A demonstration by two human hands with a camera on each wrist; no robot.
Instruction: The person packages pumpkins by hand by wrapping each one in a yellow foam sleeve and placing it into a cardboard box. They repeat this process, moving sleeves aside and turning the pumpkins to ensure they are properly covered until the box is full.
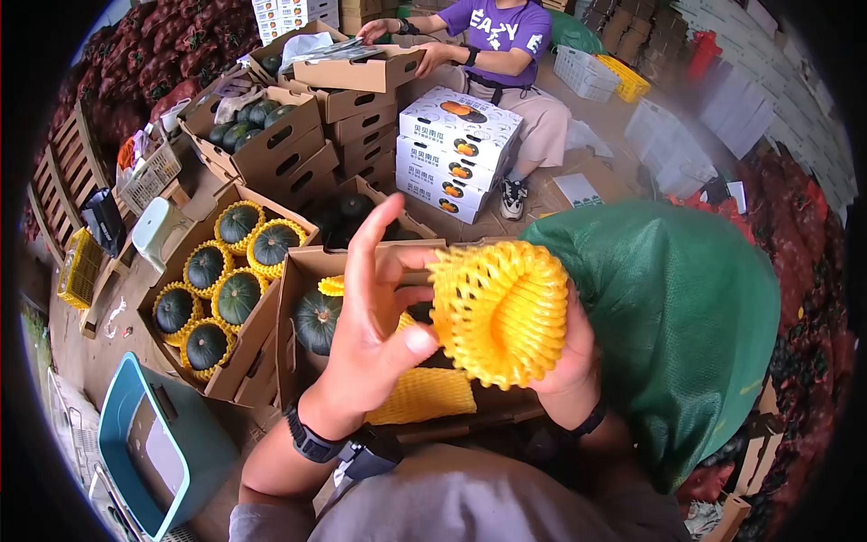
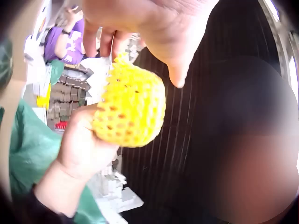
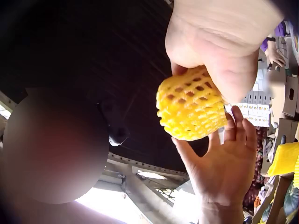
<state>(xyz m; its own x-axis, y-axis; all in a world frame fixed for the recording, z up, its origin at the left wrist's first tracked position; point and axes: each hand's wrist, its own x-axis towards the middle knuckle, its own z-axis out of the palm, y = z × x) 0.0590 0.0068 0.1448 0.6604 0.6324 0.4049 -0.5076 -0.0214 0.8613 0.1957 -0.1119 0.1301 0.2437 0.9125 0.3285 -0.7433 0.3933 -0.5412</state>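
A yellow foam fruit net [image 1: 501,312] is held up in front of the body, rounded, with its near end folded inward. My right hand [image 1: 571,366] grips it from the right side, and in the right wrist view the thumb and palm of the right hand [image 3: 224,51] lie against it. Spread beside its left edge is my left hand [image 1: 366,316], index finger raised, thumb and other fingertips close to the net. Whatever the net may enclose is hidden. Below, a dark green pumpkin [image 1: 316,322] and a flat yellow net [image 1: 424,397] lie in an open carton [image 1: 287,361].
On the left, a carton [image 1: 257,361] holds several netted pumpkins. A teal tub [image 1: 126,397] stands at lower left, a green sack [image 1: 668,316] at right. Printed white boxes [image 1: 442,167] are stacked ahead, near a seated person [image 1: 492,45] handling a carton [image 1: 361,70].
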